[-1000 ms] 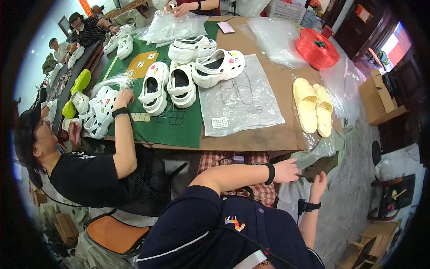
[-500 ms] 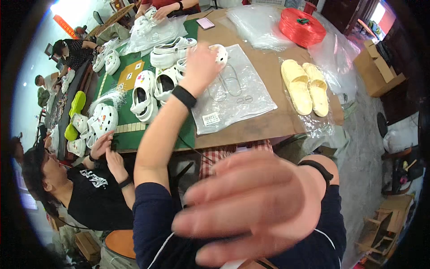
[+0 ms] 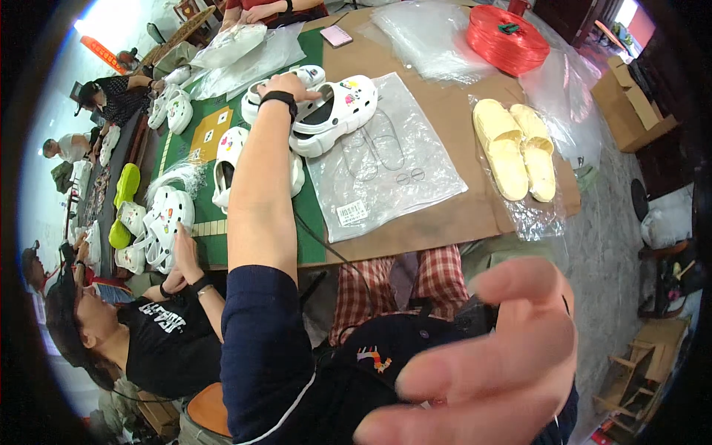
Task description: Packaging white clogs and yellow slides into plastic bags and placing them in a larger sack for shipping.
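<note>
White clog (image 3: 337,111) with coloured charms on its upper lies on its side on the brown table (image 3: 445,222), at the near edge of the green mat (image 3: 215,137). Left hand (image 3: 291,87) rests on the heel end of this clog, fingers curved down over it; whether they have closed around it or merely lie on top cannot be told from this angle. A black wristband (image 3: 279,97) sits on the left wrist, and the arm runs straight up the picture in a dark blue sleeve.

A second white clog (image 3: 297,77) lies just behind the hand, touching or nearly touching the first. Another white clog (image 3: 228,167) lies left of the forearm on the mat, partly hidden by it. Just right of the held clog, a clear plastic bag (image 3: 386,163) with a white label lies flat on the table.

Right hand (image 3: 489,363) is raised close to the camera, blurred, fingers spread loosely and holding nothing.

Further right on the table, a pair of pale yellow slippers (image 3: 515,148) lies side by side on clear plastic, well apart from the clogs. A red spool of cord (image 3: 508,37) stands at the far edge, with a pile of clear bags (image 3: 423,33) beside it and a pink phone (image 3: 336,35) near the mat.

At the left, a person in a black shirt (image 3: 159,334) handles white clogs in clear wrapping (image 3: 167,215); green clogs (image 3: 122,204) lie beyond.
</note>
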`<state>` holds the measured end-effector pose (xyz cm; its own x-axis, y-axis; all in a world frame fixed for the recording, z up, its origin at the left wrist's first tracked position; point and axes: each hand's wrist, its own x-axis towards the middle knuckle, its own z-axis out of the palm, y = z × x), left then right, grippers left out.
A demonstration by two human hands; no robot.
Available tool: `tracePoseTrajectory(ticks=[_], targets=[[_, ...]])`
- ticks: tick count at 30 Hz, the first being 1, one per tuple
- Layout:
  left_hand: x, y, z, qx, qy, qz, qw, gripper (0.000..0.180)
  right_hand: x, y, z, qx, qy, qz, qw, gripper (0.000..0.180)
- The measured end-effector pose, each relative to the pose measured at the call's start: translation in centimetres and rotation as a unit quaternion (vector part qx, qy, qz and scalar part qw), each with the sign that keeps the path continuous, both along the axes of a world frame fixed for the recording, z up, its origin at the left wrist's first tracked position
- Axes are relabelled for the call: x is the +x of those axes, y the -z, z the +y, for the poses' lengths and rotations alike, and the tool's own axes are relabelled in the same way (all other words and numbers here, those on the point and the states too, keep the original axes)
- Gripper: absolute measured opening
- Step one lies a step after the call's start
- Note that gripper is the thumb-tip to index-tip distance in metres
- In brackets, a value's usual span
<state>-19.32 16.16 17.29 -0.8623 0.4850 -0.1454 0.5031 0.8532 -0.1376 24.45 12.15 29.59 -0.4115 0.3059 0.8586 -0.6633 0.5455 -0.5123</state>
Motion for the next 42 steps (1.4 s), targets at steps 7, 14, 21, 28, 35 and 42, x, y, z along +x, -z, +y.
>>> tracePoseTrajectory(ticks=[7,14,21,28,35,42], targets=[[0.2,3.7,-1.4,0.061,-0.036,0.074,0.995,0.039,-0.4,7.0,7.9,0.218,0.063,-0.203,0.953,0.032],[0.1,3.8,-2.9,0.151,0.019,0.106,0.983,0.027,2.1,13.7,8.9,0.09,0.135,-0.264,0.951,0.031],[4.8,-2.3,-4.6,0.281,0.054,0.099,0.953,0.043,0.1,19.1,9.9,0.037,0.164,-0.304,0.938,0.032],[15.1,1.8,-5.4,0.404,0.072,-0.092,0.907,0.035,-3.7,20.3,8.6,-0.14,0.092,-0.28,0.945,0.048],[21.6,12.1,-5.0,0.47,-0.019,-0.415,0.779,0.027,-7.0,26.1,13.2,-0.129,0.116,-0.357,0.918,0.057],[26.2,7.9,-10.3,0.533,0.172,-0.24,0.793,0.058,-6.1,22.7,12.9,0.038,0.269,-0.322,0.907,0.042]])
